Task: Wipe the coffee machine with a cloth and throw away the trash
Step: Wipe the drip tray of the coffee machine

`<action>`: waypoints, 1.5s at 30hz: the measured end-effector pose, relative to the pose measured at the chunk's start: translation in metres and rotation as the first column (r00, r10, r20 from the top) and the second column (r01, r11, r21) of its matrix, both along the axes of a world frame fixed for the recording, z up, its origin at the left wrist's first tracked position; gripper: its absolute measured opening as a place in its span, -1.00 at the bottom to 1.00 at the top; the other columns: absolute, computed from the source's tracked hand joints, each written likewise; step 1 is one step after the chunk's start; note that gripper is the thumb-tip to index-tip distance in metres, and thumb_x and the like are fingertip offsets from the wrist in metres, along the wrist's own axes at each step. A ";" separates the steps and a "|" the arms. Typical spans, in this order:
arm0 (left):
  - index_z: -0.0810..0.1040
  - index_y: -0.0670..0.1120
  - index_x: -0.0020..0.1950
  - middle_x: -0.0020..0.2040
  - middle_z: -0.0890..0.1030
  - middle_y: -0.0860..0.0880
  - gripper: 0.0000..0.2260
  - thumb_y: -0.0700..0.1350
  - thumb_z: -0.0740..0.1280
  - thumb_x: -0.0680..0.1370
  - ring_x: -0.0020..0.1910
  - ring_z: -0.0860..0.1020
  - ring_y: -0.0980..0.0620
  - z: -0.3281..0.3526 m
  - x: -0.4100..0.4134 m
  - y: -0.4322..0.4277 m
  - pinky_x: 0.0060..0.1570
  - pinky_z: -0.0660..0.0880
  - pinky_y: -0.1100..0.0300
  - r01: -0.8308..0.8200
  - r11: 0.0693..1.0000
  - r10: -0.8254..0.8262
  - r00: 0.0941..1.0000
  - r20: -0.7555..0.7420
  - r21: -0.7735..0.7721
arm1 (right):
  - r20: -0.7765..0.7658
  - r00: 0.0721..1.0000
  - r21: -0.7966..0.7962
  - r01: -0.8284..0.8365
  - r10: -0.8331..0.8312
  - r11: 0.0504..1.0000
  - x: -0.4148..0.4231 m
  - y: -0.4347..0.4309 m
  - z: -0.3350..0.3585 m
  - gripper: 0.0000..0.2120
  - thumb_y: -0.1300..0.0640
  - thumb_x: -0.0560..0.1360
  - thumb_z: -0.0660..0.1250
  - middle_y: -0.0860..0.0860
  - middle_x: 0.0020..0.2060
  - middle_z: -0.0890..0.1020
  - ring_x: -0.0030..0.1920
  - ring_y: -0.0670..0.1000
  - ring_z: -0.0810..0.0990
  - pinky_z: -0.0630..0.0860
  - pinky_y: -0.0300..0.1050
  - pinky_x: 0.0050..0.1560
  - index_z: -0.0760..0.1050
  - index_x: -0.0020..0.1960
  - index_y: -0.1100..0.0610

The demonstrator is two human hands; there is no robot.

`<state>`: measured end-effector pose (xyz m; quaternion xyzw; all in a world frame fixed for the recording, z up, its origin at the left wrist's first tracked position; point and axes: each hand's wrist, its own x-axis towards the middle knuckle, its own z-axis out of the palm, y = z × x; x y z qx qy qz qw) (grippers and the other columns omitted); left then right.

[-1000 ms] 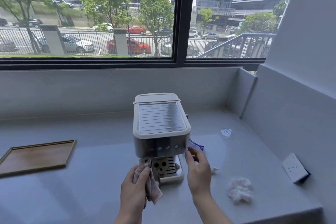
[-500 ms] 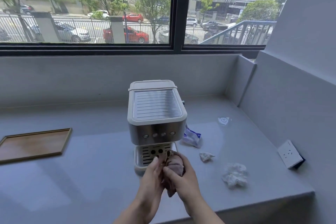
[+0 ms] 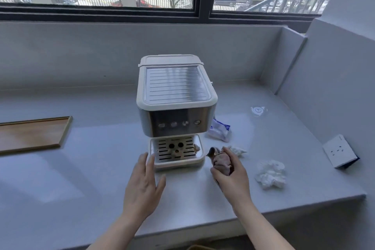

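The white and steel coffee machine [image 3: 175,99] stands mid-counter, drip tray toward me. My right hand [image 3: 231,172] is shut on a bunched pinkish-grey cloth [image 3: 220,159], just right of the drip tray. My left hand [image 3: 144,184] is open, fingers spread, its fingertips at the tray's front left corner. Trash lies to the right: a large crumpled white tissue [image 3: 271,173], a small white wad [image 3: 238,150] behind my right hand, and a blue-white wrapper [image 3: 220,132] beside the machine. A small scrap [image 3: 196,147] sits on the drip tray's right edge.
A wooden tray [image 3: 30,135] lies at the far left of the grey counter [image 3: 81,168]. A white socket block [image 3: 339,151] rests near the right wall. A small clear lid [image 3: 258,110] sits behind the trash. A window ledge runs along the back.
The cloth passed from my left hand to my right. My hands then separated: the right moved right of the drip tray with the cloth, the left opened at the tray's left corner.
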<state>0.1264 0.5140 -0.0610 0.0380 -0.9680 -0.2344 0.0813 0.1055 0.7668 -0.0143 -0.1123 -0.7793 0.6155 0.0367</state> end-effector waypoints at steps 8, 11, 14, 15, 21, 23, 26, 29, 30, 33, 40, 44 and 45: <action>0.13 -0.11 0.58 0.61 0.16 -0.10 -0.34 0.27 -0.16 0.62 0.61 0.10 -0.04 -0.032 -0.010 0.001 0.51 0.19 0.00 0.088 0.992 -0.091 0.995 -0.031 -0.091 | -0.240 0.970 0.248 0.080 -0.019 0.965 -0.018 -0.017 -0.027 -0.36 0.26 0.37 0.51 -0.31 0.21 0.54 0.27 -0.23 0.49 0.43 -0.19 0.27 0.42 0.35 -0.15; 0.14 -0.11 0.57 0.60 0.16 -0.11 -0.37 0.24 -0.10 0.62 0.61 0.11 -0.04 -0.035 -0.012 0.000 0.50 0.18 0.02 0.076 0.993 -0.081 0.996 -0.043 -0.091 | -0.340 0.937 0.384 0.061 0.080 0.921 -0.027 -0.022 -0.040 -0.32 0.28 0.35 0.53 -0.01 0.32 0.51 0.36 -0.02 0.43 0.43 0.00 0.34 0.42 0.41 0.03; 0.13 -0.13 0.58 0.60 0.14 -0.11 -0.37 0.18 0.04 0.60 0.61 0.11 -0.05 -0.038 -0.012 0.001 0.50 0.23 0.00 0.084 0.991 -0.091 0.994 -0.053 -0.108 | -0.326 0.908 0.549 -0.045 0.264 0.834 -0.028 -0.022 -0.058 -0.28 0.20 0.35 0.55 -0.07 0.46 0.38 0.43 -0.02 0.32 0.38 -0.01 0.38 0.38 0.45 -0.01; 0.12 -0.13 0.59 0.61 0.13 -0.10 -0.37 0.17 0.05 0.59 0.61 0.09 -0.04 -0.040 -0.012 0.001 0.51 0.24 0.00 0.087 0.989 -0.094 0.994 -0.059 -0.117 | -0.349 0.876 0.629 -0.044 0.333 0.776 -0.028 -0.021 -0.066 -0.32 0.19 0.36 0.53 -0.11 0.48 0.36 0.41 0.02 0.33 0.39 -0.03 0.37 0.40 0.43 -0.02; -0.03 0.00 0.61 0.63 -0.08 0.08 -0.34 0.21 -0.04 0.55 0.61 -0.15 0.14 -0.041 -0.013 0.004 0.54 0.07 0.15 0.059 0.994 -0.065 0.996 -0.066 -0.093 | -0.470 0.747 0.738 0.041 0.469 0.673 -0.035 -0.014 -0.076 -0.54 0.25 0.36 0.46 -0.10 0.37 0.51 0.23 0.13 0.45 0.44 -0.10 0.28 0.56 0.24 0.05; -0.06 0.01 0.61 0.63 -0.11 0.12 -0.36 0.19 0.02 0.58 0.60 -0.19 0.18 -0.038 -0.012 0.006 0.54 0.05 0.17 0.055 0.995 -0.061 0.996 -0.063 -0.082 | -0.499 0.757 0.716 0.086 0.422 0.693 -0.047 -0.013 -0.066 -0.68 0.24 0.43 0.45 -0.07 0.28 0.58 0.28 0.15 0.47 0.47 0.02 0.27 0.60 0.18 0.09; -0.06 0.04 0.61 0.63 -0.12 0.14 -0.36 0.09 0.16 0.61 0.59 -0.21 0.22 -0.036 -0.011 0.006 0.53 0.03 0.22 0.043 0.998 -0.046 0.997 -0.057 -0.052 | -0.475 0.729 0.729 0.013 0.492 0.684 -0.052 -0.014 -0.061 -0.72 0.27 0.47 0.37 0.00 0.28 0.59 0.43 0.12 0.41 0.42 0.05 0.36 0.60 0.18 0.18; -0.06 0.04 0.61 0.63 -0.11 0.14 -0.35 0.06 0.18 0.60 0.58 -0.21 0.23 -0.036 -0.011 0.006 0.55 0.03 0.20 0.046 0.997 -0.050 0.996 -0.073 -0.056 | -0.454 0.618 0.786 -0.061 0.641 0.616 -0.045 -0.005 -0.064 -0.64 0.30 0.43 0.34 0.04 0.33 0.55 0.48 0.10 0.35 0.35 0.00 0.43 0.59 0.22 0.22; -0.05 0.04 0.61 0.63 -0.11 0.14 -0.35 0.06 0.18 0.60 0.59 -0.21 0.22 -0.036 -0.011 0.006 0.56 0.05 0.18 0.046 0.997 -0.050 0.996 -0.077 -0.057 | -0.428 0.600 0.810 -0.078 0.676 0.582 -0.046 0.000 -0.063 -0.59 0.34 0.38 0.37 0.04 0.34 0.55 0.48 0.10 0.35 0.35 0.02 0.42 0.58 0.23 0.23; -0.04 0.05 0.60 0.63 -0.10 0.15 -0.35 0.04 0.20 0.59 0.58 -0.20 0.24 -0.037 -0.010 0.006 0.52 0.08 0.21 0.047 0.997 -0.053 0.994 -0.090 -0.065 | -0.387 0.682 0.795 -0.094 0.621 0.599 -0.056 0.003 -0.054 -0.58 0.39 0.37 0.41 0.07 0.32 0.57 0.44 0.13 0.40 0.43 0.10 0.35 0.59 0.21 0.22; -0.07 0.08 0.60 0.63 -0.13 0.17 -0.35 0.00 0.20 0.60 0.56 -0.24 0.29 -0.036 -0.009 0.006 0.48 -0.03 0.29 0.042 0.998 -0.047 0.994 -0.099 -0.045 | -0.258 0.576 0.910 -0.124 0.775 0.396 -0.043 -0.006 -0.051 -0.54 0.22 0.37 0.16 0.02 0.35 0.54 0.48 0.11 0.35 0.39 0.07 0.35 0.54 0.24 0.12; -0.08 0.08 0.61 0.63 -0.15 0.17 -0.35 0.01 0.19 0.60 0.56 -0.25 0.30 -0.034 -0.008 0.007 0.48 -0.06 0.31 0.040 0.999 -0.042 0.994 -0.105 -0.022 | -0.345 0.706 0.782 -0.148 0.618 0.606 -0.052 -0.006 -0.044 -0.64 0.39 0.34 0.39 0.04 0.21 0.64 0.38 0.09 0.47 0.48 0.10 0.31 0.62 0.11 0.17; -0.09 0.08 0.61 0.63 -0.16 0.17 -0.35 0.01 0.19 0.60 0.55 -0.26 0.30 -0.034 -0.008 0.006 0.48 -0.07 0.32 0.040 0.999 -0.042 0.994 -0.105 -0.021 | -0.362 0.701 0.784 -0.127 0.615 0.607 -0.050 -0.013 -0.045 -0.68 0.38 0.36 0.37 0.05 0.18 0.65 0.36 0.11 0.48 0.48 0.10 0.30 0.62 0.08 0.18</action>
